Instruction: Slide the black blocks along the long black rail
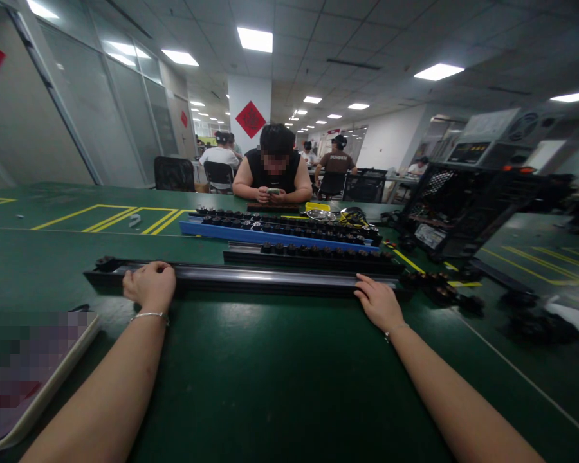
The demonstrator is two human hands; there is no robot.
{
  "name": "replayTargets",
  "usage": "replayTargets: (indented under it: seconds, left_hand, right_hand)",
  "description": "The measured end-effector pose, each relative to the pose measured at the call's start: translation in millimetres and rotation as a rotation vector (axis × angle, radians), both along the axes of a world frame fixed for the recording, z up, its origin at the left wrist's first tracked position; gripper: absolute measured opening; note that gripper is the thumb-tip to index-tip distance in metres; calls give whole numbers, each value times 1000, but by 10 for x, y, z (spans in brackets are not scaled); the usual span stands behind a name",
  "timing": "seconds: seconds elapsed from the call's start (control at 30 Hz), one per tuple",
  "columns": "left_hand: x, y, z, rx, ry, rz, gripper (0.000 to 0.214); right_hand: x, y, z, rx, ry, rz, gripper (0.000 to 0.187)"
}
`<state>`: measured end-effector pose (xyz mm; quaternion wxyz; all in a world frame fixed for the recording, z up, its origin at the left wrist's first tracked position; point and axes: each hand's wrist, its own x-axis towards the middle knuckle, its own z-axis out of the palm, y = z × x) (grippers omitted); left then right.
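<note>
A long black rail [265, 278] with a shiny metal strip inside its channel lies across the green table in front of me. Near its left end, my left hand [152, 284] is closed over the channel, fingers curled; whatever they grip is hidden. A small black roller piece [106, 262] sits in the rail's left end, beyond that hand. Toward the right end, my right hand [379, 302] rests on the rail's near edge with its fingers stretched out. Just behind lies a shorter black rail [244, 256] carrying a row of black rollers [309, 249].
A blue rail [270, 236] and more roller strips lie farther back. Loose black rollers [444, 289] are at the right, near an opened black computer case [463, 206]. A tablet-like device [94, 325] lies at left. Across the table, a person [296, 177] holds a phone.
</note>
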<state>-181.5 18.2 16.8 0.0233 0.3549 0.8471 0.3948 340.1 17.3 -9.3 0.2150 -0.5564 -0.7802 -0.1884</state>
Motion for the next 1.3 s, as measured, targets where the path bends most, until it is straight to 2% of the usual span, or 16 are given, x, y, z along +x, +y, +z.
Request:
replayTargets:
  seconds: [0.1, 0.27, 0.4, 1.3]
  left_hand:
    - [51, -15, 29, -6, 19, 84, 31]
    - [100, -30, 36, 55, 54, 125, 52]
    - [110, -37, 53, 71, 54, 151, 58]
    - [108, -56, 154, -9, -13, 178, 39]
  right_hand:
    - [-12, -10, 9, -6, -1, -6, 28]
    - [-26, -20, 13, 3, 4, -17, 27]
    - [-23, -19, 4, 4, 7, -15, 27]
    - [-12, -16, 5, 2, 0, -15, 27]
